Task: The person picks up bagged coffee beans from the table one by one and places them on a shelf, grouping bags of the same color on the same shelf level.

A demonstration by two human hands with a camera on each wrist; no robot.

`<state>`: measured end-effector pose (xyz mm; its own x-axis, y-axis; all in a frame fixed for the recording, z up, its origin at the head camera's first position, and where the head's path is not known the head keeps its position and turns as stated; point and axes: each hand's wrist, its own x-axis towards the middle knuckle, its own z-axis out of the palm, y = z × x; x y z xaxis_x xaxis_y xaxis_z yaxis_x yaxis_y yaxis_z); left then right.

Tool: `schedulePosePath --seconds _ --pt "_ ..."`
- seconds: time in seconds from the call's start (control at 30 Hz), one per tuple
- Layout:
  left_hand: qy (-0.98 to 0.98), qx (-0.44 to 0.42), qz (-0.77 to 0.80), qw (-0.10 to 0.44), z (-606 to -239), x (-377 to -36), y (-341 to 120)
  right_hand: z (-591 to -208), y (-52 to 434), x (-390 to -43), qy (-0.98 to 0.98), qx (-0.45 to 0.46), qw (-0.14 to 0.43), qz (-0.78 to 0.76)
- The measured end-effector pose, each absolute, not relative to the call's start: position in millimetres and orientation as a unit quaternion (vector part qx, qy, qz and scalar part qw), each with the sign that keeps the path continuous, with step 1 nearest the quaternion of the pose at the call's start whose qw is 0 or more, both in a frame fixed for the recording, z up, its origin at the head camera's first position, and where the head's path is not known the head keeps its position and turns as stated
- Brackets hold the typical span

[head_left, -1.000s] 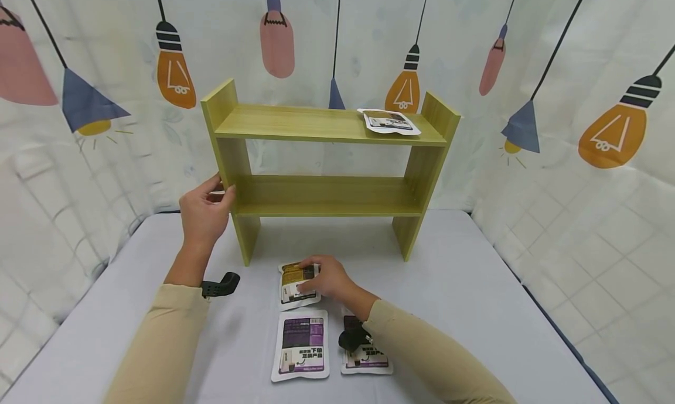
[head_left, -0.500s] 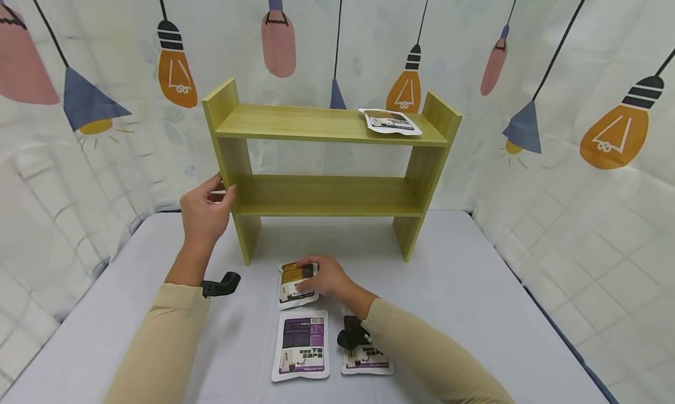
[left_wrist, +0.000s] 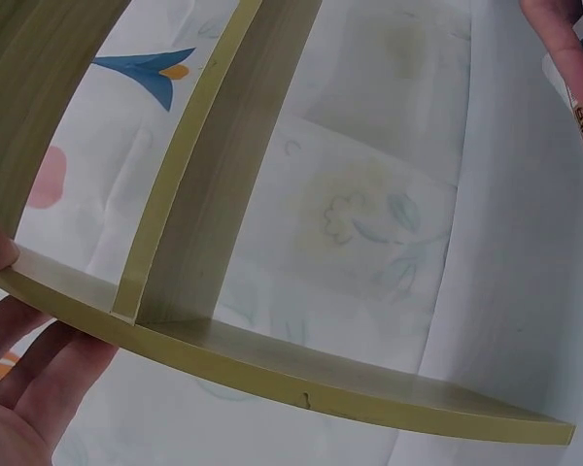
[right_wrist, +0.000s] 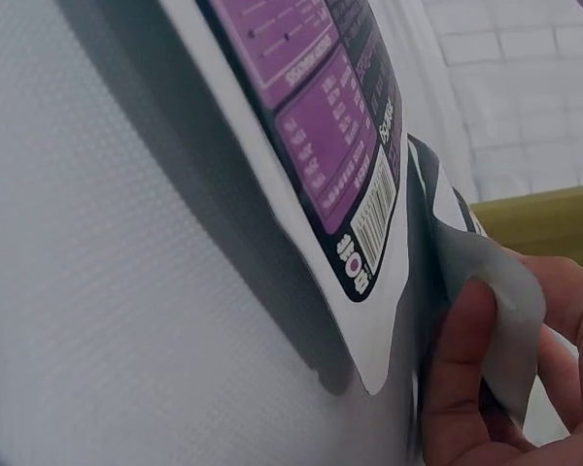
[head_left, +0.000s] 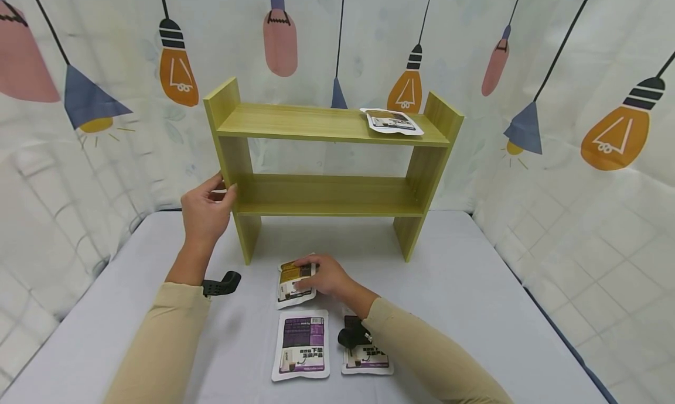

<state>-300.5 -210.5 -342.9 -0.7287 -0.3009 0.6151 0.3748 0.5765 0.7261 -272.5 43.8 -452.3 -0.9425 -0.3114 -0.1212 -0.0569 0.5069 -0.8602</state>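
My left hand (head_left: 204, 214) grips the left side panel of a wooden two-tier shelf (head_left: 327, 196). In the left wrist view, the thumb lies on one face of that side panel (left_wrist: 350, 393) and the fingers on the other. Below the shelf, my right hand (head_left: 329, 278) pinches the right edge of a white pouch with a brown-and-yellow label (head_left: 287, 290). Up close in the right wrist view, the pouch's edge (right_wrist: 510, 301) bends between thumb and fingers. A purple-labelled pouch (head_left: 302, 339) lies flat just nearer to me.
Another purple-labelled pouch (head_left: 366, 363) lies partly under the right wrist's black camera (head_left: 353, 332). One more pouch (head_left: 392, 122) rests at the right end of the upper shelf board. A white cloth covers the table (head_left: 464, 310); lamp-printed curtains (head_left: 316, 35) hang behind.
The brown-and-yellow pouch has shifted slightly left with my right hand, its right edge raised. My left hand stays on the shelf's side panel.
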Motion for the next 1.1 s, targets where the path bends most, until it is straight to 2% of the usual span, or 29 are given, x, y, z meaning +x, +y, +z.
schedulePosePath --seconds 1.1 --pt "-0.808 -0.020 -0.463 0.364 -343.8 -300.5 -209.7 -456.3 51.8 -273.1 0.812 -0.070 0.149 -0.560"
